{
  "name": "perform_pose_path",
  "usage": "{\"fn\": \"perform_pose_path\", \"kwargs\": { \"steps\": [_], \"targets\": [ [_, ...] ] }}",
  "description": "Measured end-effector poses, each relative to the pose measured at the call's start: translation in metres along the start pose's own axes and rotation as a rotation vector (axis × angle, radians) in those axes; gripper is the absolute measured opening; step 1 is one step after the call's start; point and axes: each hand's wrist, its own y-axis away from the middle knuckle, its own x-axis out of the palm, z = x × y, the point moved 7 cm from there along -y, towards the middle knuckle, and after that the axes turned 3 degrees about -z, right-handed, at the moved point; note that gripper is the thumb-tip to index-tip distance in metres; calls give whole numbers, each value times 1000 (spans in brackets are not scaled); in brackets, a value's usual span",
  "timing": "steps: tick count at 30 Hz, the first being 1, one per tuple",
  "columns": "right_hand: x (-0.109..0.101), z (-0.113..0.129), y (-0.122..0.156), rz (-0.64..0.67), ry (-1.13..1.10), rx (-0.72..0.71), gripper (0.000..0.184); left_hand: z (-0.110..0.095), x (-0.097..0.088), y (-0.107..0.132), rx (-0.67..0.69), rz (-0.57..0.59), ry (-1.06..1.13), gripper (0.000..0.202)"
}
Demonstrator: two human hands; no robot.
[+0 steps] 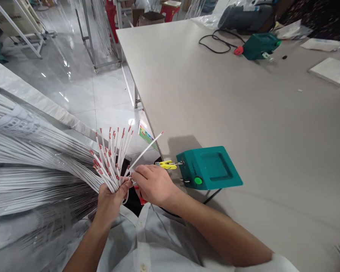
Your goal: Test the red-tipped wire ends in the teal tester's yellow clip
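Observation:
My left hand (110, 200) is closed around a thick bundle of white cables (110, 175) whose many ends, tipped in red or copper, fan upward. Close against it, my right hand (155, 185) has its fingers pinched at the edge of the bundle, seemingly on a cable end. One single cable (147, 149) slants out to the right above the right hand's fingers. Just beyond that hand, a yellow clip (167, 164) is attached to the side of a green box (206, 168) with a green button (198, 180), standing at the table's edge.
Long bundles of white cables (39, 162) lie along the left, partly wrapped in plastic. A grey table (243, 113) fills the right. Farther back on it are a second green box (260, 45), a black cord (212, 37) and a white slab (333, 71). A metal rack (87, 34) stands on the floor.

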Motion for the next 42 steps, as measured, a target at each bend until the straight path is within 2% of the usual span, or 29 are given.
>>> {"fn": "perform_pose_path", "kwargs": {
  "steps": [2,4,6,8,11,15,19,25,28,30,33,36,39,42],
  "targets": [
    [0,-3,0,107,-30,64,12,4,-2,-1,-13,-7,48,17],
    [-3,-8,3,144,-140,184,14,6,-4,-2,-13,-20,115,18],
    [-10,-14,5,62,-311,315,17,5,-6,-2,-14,-26,126,19],
    [-14,-18,6,-43,-479,383,18,-1,-5,-1,-13,9,75,17],
    [-13,-13,3,-67,-591,327,15,-10,1,1,-2,98,11,18],
    [-12,-9,-2,-76,-567,263,17,-9,5,2,17,137,-6,24],
    [-11,-11,-3,-120,-541,274,15,-5,6,3,17,104,40,26],
    [-11,-7,3,-138,-451,180,19,-5,2,4,-24,35,109,16],
    [-12,-12,8,-130,-459,232,19,-2,-2,2,-5,-23,166,17],
    [-14,-19,10,-176,-495,301,18,-1,-3,1,-7,-32,156,19],
    [-16,-22,7,-237,-599,344,18,-2,1,1,-15,5,58,18],
    [-11,-20,1,-227,-676,369,11,-5,7,2,5,63,23,20],
    [-8,-18,-2,-251,-644,381,11,-5,7,4,21,80,55,27],
    [-7,-14,-2,-254,-561,329,14,-2,4,5,18,50,22,24]
  ]
}}
